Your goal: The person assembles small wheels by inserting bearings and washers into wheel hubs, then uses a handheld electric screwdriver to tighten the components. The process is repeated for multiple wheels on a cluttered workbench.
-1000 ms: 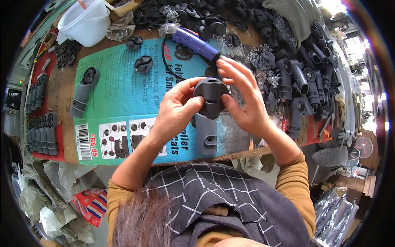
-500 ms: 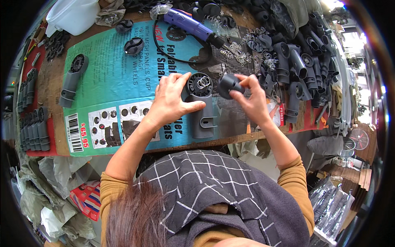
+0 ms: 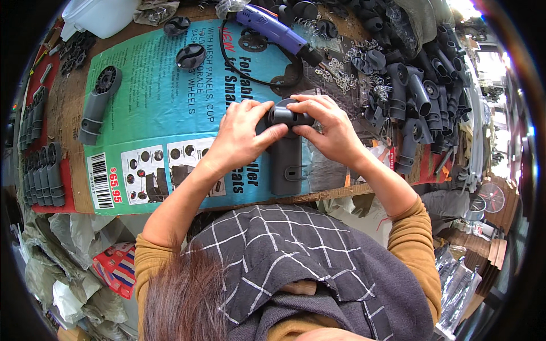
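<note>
In front of me a grey plastic tube fitting (image 3: 285, 167) lies on the cardboard, its round head away from me. A dark round plastic knob (image 3: 289, 116) sits over that head, covering it, and no spring shows there. My left hand (image 3: 242, 132) closes on the left side of the head and knob, thumb at the near side. With thumb and fingers, my right hand (image 3: 331, 128) grips the knob from the right. Whether the knob is seated flush cannot be made out.
A purple power screwdriver (image 3: 273, 31) with a black cord lies beyond my hands. Small metal rings (image 3: 338, 77) and springs are scattered to its right. Grey tube fittings (image 3: 424, 94) are heaped at the right. Several fittings (image 3: 42, 176) stand lined up at left; loose knobs (image 3: 191, 55) lie on the cardboard.
My right hand has brought the knob left onto the fitting's round head, hiding the spring that lay there. My left hand has moved from beside the head onto it.
</note>
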Available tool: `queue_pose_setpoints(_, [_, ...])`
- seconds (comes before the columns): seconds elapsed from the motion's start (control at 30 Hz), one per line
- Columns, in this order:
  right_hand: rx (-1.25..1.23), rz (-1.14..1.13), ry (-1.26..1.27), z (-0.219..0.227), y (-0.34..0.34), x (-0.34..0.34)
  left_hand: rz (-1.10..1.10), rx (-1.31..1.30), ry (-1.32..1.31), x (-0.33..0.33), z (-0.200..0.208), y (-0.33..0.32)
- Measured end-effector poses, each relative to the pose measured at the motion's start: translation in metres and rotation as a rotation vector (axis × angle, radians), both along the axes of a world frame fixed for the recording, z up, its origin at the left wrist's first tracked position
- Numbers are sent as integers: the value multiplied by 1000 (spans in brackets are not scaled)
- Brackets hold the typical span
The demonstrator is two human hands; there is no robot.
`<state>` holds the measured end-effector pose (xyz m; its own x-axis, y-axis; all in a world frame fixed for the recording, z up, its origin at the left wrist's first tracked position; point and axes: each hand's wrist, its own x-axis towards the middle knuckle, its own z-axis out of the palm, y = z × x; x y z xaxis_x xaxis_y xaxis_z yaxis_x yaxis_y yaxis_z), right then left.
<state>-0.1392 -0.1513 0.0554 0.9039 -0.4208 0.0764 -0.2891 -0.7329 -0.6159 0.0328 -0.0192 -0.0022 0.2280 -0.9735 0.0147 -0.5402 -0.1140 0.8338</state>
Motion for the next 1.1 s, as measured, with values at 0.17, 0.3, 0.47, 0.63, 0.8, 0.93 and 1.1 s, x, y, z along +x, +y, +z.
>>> queue_pose_setpoints(0.17, [193, -14, 38, -3, -6, -6, -86, 55, -26, 8, 7, -7])
queue_pose_setpoints(0.3, [365, -74, 67, -8, -5, -8, -140, 138, -10, 13, 19, -16])
queue_pose_setpoints(0.47, [500, -139, -42, -24, 3, -6, -219, 192, -113, 14, 27, -25])
queue_pose_setpoints(0.63, [440, -167, -206, -40, 16, -11, -277, 222, -162, 14, 34, -25])
queue_pose_setpoints(0.8, [407, -72, -135, -35, 43, -38, -386, 530, 154, 3, 47, -21])
queue_pose_setpoints(0.93, [335, -55, -200, -21, 55, -52, -293, 759, 413, -9, 62, -18])
queue_pose_setpoints(1.1, [442, -148, -545, -5, 61, -54, -178, 389, 766, -19, 77, -2])
